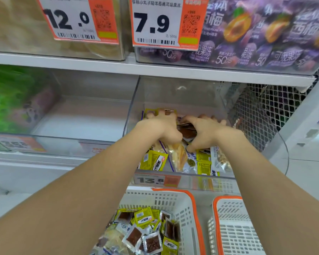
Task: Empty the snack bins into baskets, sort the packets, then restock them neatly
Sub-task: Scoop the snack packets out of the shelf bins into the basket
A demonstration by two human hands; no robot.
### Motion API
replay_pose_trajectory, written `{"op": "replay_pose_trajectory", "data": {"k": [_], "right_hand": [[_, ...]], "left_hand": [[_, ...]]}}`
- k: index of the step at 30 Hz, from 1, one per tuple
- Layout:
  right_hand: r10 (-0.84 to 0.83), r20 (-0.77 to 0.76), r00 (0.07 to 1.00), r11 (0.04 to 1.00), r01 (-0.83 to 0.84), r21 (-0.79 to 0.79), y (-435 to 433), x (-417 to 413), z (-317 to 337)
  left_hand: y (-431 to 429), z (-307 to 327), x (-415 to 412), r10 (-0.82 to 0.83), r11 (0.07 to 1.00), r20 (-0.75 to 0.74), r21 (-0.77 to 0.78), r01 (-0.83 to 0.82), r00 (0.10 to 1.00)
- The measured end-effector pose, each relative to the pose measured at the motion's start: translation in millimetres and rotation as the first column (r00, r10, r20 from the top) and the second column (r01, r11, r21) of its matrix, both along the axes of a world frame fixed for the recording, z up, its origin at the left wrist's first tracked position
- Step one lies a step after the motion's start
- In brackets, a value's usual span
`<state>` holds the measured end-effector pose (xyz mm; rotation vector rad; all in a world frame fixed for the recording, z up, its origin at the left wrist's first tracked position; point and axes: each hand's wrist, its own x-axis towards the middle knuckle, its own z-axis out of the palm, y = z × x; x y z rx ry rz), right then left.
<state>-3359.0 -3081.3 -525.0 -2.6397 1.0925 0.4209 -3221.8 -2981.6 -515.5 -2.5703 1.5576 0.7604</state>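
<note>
Hands: two. Baskets: two. Legible price tags: three, reading 12.0 (77, 21), 7.9 (155, 24) and 13.8 (151, 180).

Both hands are inside the clear plastic bin (173, 92) at the right end of the middle shelf. The left hand (160, 126) lies palm-down with its fingers (150, 115) spread over packets at the back of the bin. The right hand (206, 131) is cupped, with its thumb (192, 147) pointing down at the front. A small heap of brown packets (189, 130) sits between the two hands, touching both thumbs. The fingertips are hidden behind the knuckles, so it cannot be determined whether either hand grips a packet.

Flat, glossy yellow packets (155, 161) and clear pouches with pale contents (180, 159) lie at the front of the bin, just below the hands.

The left basket (193, 203) is white slotted plastic with an orange rim. It stands under the bin and holds mixed square packets (145, 234), yellow and clear-windowed brown. The right basket (217, 205), of the same construction, stands beside it.

Purple jelly pouches (265, 34) fill the upper bin.
</note>
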Motion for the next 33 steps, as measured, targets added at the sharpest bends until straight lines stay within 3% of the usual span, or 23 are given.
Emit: {"op": "replay_pose_trajectory", "data": {"k": [4, 8, 11, 14, 17, 20, 22, 26, 29, 31, 33], "right_hand": [[0.140, 0.151, 0.979, 0.987, -0.125, -0.103, -0.2, 2.7, -7.9], [0.209, 0.159, 0.965, 0.952, -0.163, -0.260, 12.3, 0.7, -3.6], [0.177, 0.184, 0.967, 0.933, -0.105, -0.344, 16.8, -4.7, 1.4], [0.069, 0.284, 0.956, 0.957, 0.018, -0.290, 22.1, -11.3, 6.7], [-0.092, 0.540, 0.836, 0.964, 0.211, -0.163, 30.1, -20.5, 13.0], [-0.211, 0.777, 0.593, 0.951, 0.308, 0.023, 44.8, -27.6, 26.7], [-0.296, 0.854, 0.427, 0.928, 0.340, 0.151, 55.3, -26.4, 33.7], [-0.543, 0.830, 0.131, 0.834, 0.204, 0.513, 89.2, -17.7, 45.4], [-0.700, 0.710, -0.083, 0.709, 0.038, 0.704, 121.6, -16.2, 59.2], [-0.807, 0.583, -0.090, 0.588, -0.045, 0.807, 141.3, -21.9, 67.1], [-0.891, 0.450, 0.051, 0.445, -0.085, 0.891, 157.5, -30.4, 74.2]], "left_hand": [[9.5, 9.7, 2.1, -0.083, 0.996, 0.025, 0.026, 0.082, 0.996], [16.1, 5.5, -1.5, -0.129, 0.988, 0.027, -0.082, 0.130, 0.991], [24.0, 8.1, -5.8, -0.142, 0.956, 0.137, -0.238, 0.172, 0.980], [37.3, 10.5, -15.4, -0.138, 0.941, 0.155, -0.289, 0.178, 0.978], [52.1, 10.2, -28.5, -0.093, 0.912, 0.284, -0.360, 0.196, 0.954], [67.3, 16.3, -36.7, 0.024, 0.875, 0.342, -0.462, 0.146, 0.940], [76.6, 22.5, -38.5, 0.116, 0.825, 0.259, -0.562, 0.052, 0.959], [95.7, 44.3, -44.5, 0.302, 0.604, -0.085, -0.753, -0.260, 0.949], [115.1, 55.0, -46.7, 0.265, 0.428, -0.199, -0.853, -0.300, 0.943], [132.4, 58.3, -44.3, 0.226, 0.309, -0.192, -0.916, -0.257, 0.955], [151.3, 62.9, -42.8, 0.222, 0.230, -0.141, -0.954, -0.193, 0.965]]}}
